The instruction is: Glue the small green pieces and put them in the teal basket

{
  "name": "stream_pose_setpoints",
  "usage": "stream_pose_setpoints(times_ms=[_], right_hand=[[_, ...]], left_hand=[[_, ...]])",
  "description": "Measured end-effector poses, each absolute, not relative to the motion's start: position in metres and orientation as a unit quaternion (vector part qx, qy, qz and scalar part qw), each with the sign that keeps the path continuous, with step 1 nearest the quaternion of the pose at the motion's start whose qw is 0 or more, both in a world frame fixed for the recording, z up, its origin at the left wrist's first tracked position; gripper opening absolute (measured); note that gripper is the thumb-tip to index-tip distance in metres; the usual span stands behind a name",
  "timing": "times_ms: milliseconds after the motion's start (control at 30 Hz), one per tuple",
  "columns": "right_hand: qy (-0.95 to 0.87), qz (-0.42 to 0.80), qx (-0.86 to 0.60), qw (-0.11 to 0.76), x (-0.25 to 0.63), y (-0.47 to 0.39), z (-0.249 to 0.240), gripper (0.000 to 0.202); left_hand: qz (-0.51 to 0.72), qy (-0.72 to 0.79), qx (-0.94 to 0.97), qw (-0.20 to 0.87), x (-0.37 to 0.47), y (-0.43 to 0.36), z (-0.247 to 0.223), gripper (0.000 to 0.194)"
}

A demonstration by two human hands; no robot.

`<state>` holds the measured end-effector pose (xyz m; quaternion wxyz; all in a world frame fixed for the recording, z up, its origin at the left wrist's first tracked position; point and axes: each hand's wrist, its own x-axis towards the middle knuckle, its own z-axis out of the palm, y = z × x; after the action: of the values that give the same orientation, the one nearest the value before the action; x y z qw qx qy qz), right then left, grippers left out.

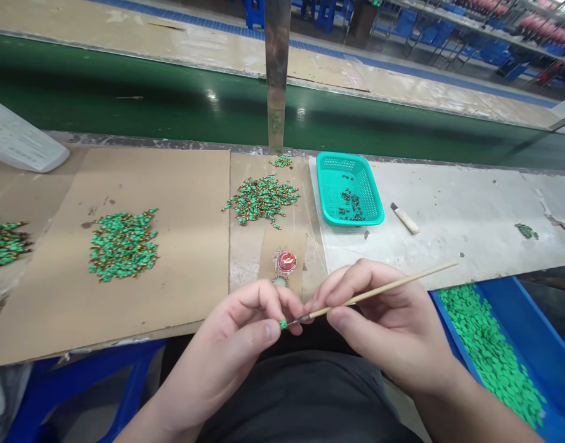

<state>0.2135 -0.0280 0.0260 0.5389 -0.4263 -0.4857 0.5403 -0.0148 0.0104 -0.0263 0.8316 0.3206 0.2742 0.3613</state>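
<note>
Between the thumb and fingers of my left hand (248,329) is a small green piece (283,324), mostly covered by the fingertips. My right hand (383,314) grips a thin paintbrush (383,288) with a pale wooden handle. Its fine tip points left and meets the green piece, or comes very close to it. Just beyond my hands, a bottle cap with red paint (286,261) sits on a scrap of cardboard (269,246). A second cap (280,281) shows partly behind my left fingers.
Piles of small green-and-gold pieces (123,246) lie on cardboard (185,246). A turquoise basket (326,203) holds small dark pieces. Right of it lies a short whitish stick (405,219). A blue bin (531,320) with green pieces stands low right. A metal post (276,80) rises behind the table.
</note>
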Motion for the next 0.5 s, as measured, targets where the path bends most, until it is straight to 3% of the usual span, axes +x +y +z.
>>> stream_pose_setpoints(times_ms=[500], right_hand=[[-0.466,0.542,-0.428,0.553,0.2132,-0.0323,0.0294,0.018]], left_hand=[[0.356,0.249,0.319,0.842,-0.0143,0.0069,-0.0257,0.017]])
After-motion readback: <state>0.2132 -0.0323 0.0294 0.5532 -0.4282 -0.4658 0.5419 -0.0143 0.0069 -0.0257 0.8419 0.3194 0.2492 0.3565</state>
